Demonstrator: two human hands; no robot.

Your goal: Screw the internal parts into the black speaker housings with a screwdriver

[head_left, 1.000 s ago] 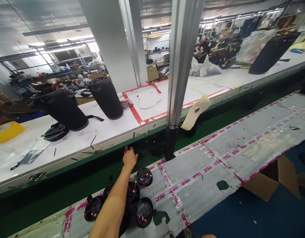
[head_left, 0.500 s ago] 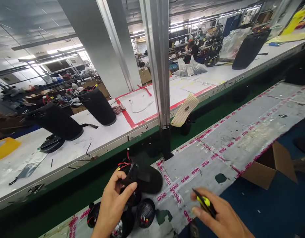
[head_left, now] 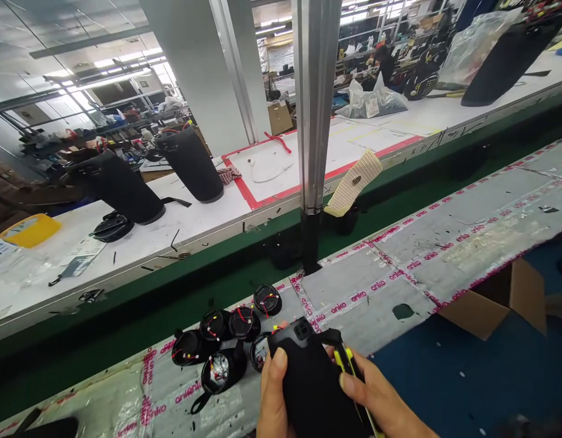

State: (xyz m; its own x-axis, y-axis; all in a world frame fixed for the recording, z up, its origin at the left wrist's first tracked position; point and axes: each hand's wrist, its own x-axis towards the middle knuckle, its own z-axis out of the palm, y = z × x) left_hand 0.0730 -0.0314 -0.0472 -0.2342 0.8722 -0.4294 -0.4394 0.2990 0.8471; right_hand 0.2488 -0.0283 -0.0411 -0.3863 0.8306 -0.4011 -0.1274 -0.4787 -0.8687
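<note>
My left hand (head_left: 274, 389) is closed around a black fabric-covered cylindrical speaker housing (head_left: 320, 389), its thumb pressed on the near side. The housing lies tilted toward me, with a square black panel at its top end and a black strap (head_left: 330, 336) sticking out to the right. On its right side is my right hand (head_left: 370, 389), wrapped round a slim yellow-and-black hand tool (head_left: 347, 360). The tool's working end is too unclear to name its kind. Several more black housings, one of them an open-ended housing (head_left: 221, 371) with wires inside, stand just left of my hands.
A grey bench cover (head_left: 345, 267) with pink-printed tape runs beneath my hands. Beyond a green gap, a white bench (head_left: 203, 225) carries larger black cylinders (head_left: 190, 164). A metal post (head_left: 314, 109) rises between them. At right, an open cardboard box (head_left: 486, 304) sits below the bench.
My left hand has lifted a black housing from the group toward me and turned it. My right hand, with the tool, has moved left up against the housing. The view has shifted slightly.
</note>
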